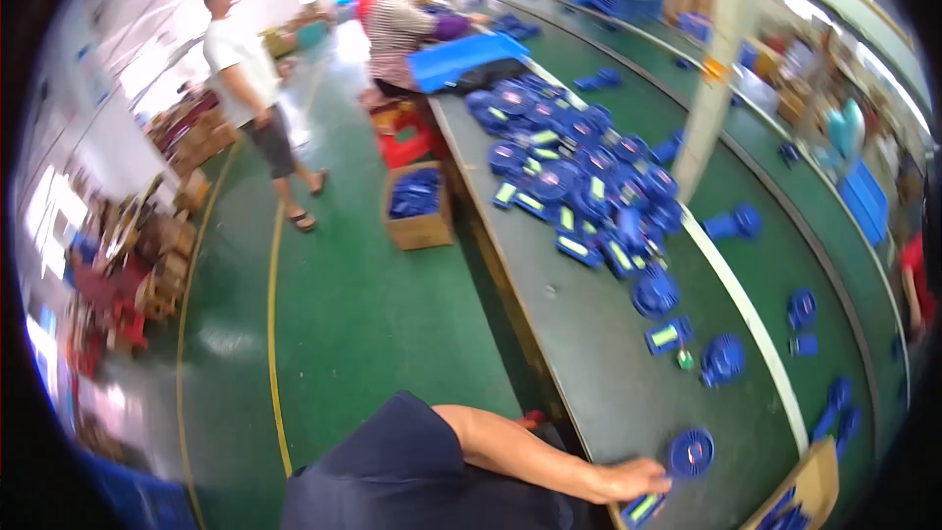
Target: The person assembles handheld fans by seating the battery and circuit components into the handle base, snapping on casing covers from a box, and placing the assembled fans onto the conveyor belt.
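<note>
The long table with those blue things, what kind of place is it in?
Likely a factory: what looks like a green conveyor belt, a heap of blue parts, and a cardboard box of blue pieces.

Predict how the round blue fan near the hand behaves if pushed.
The blue fan would probably slide or spin rather than roll: it seems to lie face up on the smooth-looking table. Likely stiff, given its even circular rim. Perhaps light for its size, if the spoked face is an open grille; blur hides detail.
</note>
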Available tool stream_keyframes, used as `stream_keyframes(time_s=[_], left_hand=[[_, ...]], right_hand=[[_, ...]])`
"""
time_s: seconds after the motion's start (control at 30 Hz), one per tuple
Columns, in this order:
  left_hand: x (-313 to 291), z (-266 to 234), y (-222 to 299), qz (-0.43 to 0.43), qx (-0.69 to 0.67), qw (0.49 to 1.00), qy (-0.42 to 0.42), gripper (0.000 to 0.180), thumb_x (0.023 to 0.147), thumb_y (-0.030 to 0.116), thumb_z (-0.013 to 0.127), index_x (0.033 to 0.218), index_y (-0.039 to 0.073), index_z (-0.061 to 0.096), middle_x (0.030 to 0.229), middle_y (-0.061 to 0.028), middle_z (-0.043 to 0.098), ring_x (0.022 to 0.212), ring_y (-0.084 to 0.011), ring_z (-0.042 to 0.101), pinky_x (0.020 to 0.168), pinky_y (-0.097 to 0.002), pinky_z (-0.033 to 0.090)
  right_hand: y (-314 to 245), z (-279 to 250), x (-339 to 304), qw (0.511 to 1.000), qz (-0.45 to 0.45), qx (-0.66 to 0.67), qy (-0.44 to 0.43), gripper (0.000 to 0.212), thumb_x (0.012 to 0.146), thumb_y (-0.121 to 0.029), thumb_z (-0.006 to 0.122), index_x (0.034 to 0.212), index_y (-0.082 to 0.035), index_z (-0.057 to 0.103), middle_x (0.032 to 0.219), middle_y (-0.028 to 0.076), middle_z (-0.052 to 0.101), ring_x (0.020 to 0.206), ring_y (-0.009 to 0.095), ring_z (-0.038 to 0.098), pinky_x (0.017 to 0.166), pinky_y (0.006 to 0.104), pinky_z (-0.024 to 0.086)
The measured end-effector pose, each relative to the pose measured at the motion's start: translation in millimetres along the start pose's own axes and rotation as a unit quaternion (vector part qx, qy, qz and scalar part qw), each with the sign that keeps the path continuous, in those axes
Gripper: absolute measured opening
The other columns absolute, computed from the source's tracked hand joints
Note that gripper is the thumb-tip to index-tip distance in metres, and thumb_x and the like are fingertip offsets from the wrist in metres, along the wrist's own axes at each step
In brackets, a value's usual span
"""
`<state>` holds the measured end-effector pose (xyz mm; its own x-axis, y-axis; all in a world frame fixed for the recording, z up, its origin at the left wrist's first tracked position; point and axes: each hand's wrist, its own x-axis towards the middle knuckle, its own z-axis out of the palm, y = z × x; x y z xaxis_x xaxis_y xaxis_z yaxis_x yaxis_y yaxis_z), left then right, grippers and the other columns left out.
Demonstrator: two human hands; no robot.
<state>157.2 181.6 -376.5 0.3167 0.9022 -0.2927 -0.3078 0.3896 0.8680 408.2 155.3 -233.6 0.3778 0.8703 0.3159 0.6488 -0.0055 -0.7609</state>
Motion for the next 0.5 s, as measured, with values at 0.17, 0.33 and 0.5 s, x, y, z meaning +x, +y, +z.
stream_keyframes(time_s=[0.17,0.33,0.5], left_hand=[[-28.2,-20.8,31.7,-0.045,-0.228,0.972,0.018,0.027,0.109,0.024,0.052,0.114,0.000,0.063,0.102,-0.0104,0.072,0.093,-0.0202,0.071,0.085,-0.0380,0.059],[-35.5,-18.1,46.8,-0.103,-0.248,0.961,0.071,0.027,0.109,0.025,0.052,0.117,0.000,0.058,0.114,-0.0159,0.070,0.107,-0.0274,0.071,0.096,-0.0429,0.058],[-33.6,-5.8,47.6,-0.144,-0.274,0.950,0.034,0.024,0.108,0.022,0.052,0.118,0.001,0.061,0.121,-0.0167,0.070,0.116,-0.0291,0.068,0.101,-0.0436,0.055]], right_hand=[[-3.7,94.0,-22.1,0.931,0.164,0.234,-0.228,0.052,0.092,-0.005,0.070,0.140,0.006,0.053,0.114,0.016,0.068,0.103,0.022,0.068,0.094,0.0352,0.054],[20.3,131.7,-41.0,0.977,-0.126,-0.109,-0.132,0.048,0.083,-0.013,0.080,0.126,-0.001,0.062,0.124,0.021,0.062,0.112,0.041,0.058,0.098,0.0480,0.047],[18.3,114.4,-48.9,0.953,-0.147,-0.228,-0.133,0.054,0.082,-0.018,0.082,0.129,-0.001,0.061,0.130,0.020,0.059,0.119,0.040,0.057,0.100,0.0492,0.044]])
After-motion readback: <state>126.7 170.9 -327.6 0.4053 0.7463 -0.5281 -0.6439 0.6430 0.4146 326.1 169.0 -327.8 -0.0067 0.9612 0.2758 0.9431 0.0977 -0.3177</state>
